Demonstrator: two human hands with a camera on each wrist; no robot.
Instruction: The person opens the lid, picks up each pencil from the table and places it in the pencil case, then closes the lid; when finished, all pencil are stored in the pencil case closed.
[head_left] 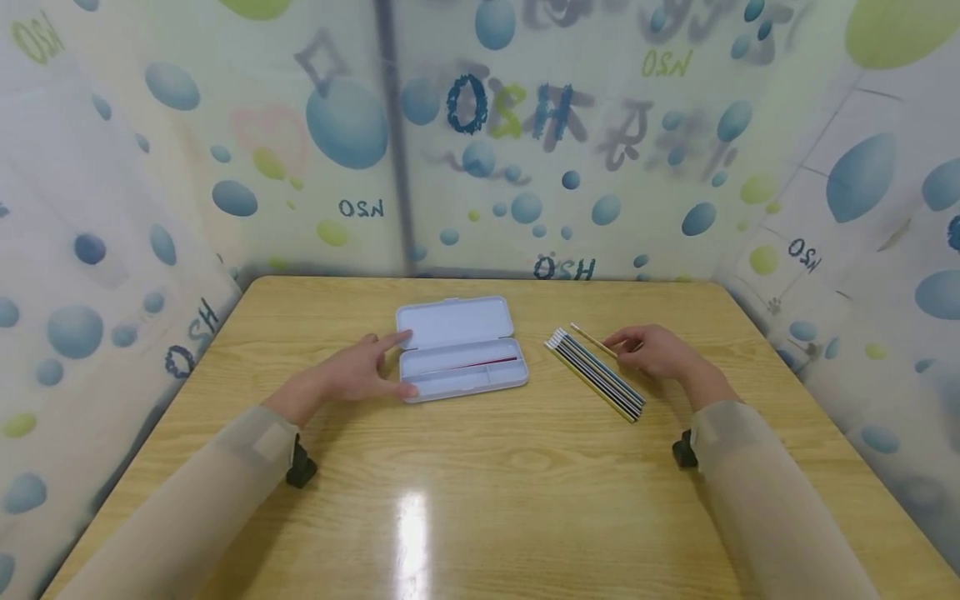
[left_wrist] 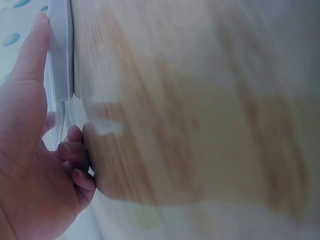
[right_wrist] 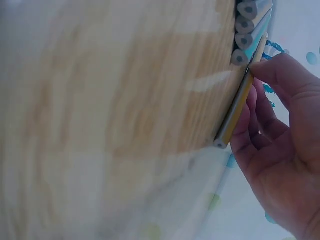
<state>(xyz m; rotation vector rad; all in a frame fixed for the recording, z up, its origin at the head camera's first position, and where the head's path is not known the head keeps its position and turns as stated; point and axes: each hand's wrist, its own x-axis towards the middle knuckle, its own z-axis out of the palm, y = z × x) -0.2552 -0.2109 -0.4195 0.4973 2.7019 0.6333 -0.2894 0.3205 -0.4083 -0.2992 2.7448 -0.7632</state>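
Note:
A white pencil case [head_left: 454,325] lies opened out on the table, its lid tipped back. A thin red pencil [head_left: 483,363] rests in its long compartment. My left hand [head_left: 348,371] is at the case's left side, thumb on the front corner and index finger at the lid's edge. In the left wrist view the thumb [left_wrist: 32,57] stretches straight along the case wall. My right hand [head_left: 660,354] pinches a yellow pencil [right_wrist: 234,117] between thumb and fingers. Left of that hand, several pencils [head_left: 596,377] lie side by side in a slanting row.
The wooden table [head_left: 480,475] has rounded far corners and a bright light reflection near the front. Behind it and at both sides hang pale walls [head_left: 285,217] printed with blue and green drops. The pencil row lies between the case and my right hand.

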